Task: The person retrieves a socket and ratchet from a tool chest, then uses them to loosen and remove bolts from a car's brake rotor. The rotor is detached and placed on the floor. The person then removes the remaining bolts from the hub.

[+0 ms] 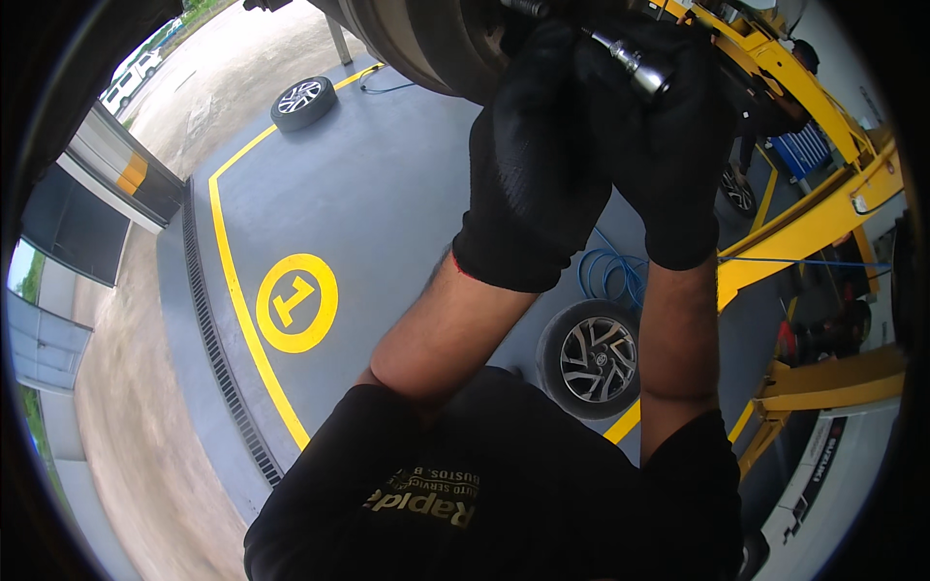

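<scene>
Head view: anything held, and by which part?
The right grip holds a silver socket by its sides, wide end bare; exact contact is unclear. Can't tell whether the left grip holds anything.

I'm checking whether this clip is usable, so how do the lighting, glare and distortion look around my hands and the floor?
In the head view, the left gloved hand and right gloved hand are dark, with finger detail mostly lost; the chrome socket shows bright glints; the concrete outside looks pale; fisheye distortion curves the drain grate.
</scene>
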Tool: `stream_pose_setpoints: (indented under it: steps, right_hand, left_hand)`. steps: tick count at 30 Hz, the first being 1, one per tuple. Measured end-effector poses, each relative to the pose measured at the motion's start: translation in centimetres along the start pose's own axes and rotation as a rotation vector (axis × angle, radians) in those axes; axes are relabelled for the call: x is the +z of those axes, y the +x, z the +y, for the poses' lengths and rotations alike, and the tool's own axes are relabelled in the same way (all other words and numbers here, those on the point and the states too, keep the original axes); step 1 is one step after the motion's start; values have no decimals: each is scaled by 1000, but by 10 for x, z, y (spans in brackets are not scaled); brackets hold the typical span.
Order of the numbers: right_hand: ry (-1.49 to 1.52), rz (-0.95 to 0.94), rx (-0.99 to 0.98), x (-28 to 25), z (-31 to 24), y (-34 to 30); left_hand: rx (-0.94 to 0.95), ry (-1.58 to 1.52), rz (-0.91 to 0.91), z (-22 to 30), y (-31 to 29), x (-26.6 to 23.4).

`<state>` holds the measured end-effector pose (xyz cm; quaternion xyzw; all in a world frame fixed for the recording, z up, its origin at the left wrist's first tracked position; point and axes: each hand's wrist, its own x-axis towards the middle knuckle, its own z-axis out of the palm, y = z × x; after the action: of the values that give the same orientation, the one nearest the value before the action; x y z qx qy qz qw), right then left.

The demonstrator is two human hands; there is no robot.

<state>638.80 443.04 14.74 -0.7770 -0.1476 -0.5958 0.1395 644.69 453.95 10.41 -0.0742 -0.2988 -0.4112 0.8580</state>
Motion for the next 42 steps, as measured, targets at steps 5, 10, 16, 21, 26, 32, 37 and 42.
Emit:
stream_pose_setpoints:
  steps: [5, 10, 16, 21, 26, 32, 37, 42]
  right_hand:
    - [8, -5, -6, 5, -8, 6]
    - [134, -102, -32, -2, 15, 7]
    - [224, -85, -13, -4, 1, 11]
    - [272, -81, -65, -14, -3, 26]
    - [253, -58, -78, -17, 6, 26]
    - [251, -66, 27, -18, 10, 26]
    - [260, -59, -10, -16, 7, 24]
    - [267, -56, -62, -19, 2, 22]
  left_hand:
    - [306, 657, -401, 20, 21, -35]
    - [409, 900, -175, 2, 9, -18]
    - [606, 1686, 164, -15, -8, 20]
    - [675, 1805, 306, -24, -4, 39]
    - [655, 1457, 295, -30, 8, 30]
    - [583, 1974, 205, -20, 2, 30]
    - [467, 1605, 247, -20, 2, 28]
    - [350, 842, 185, -21, 1, 34]
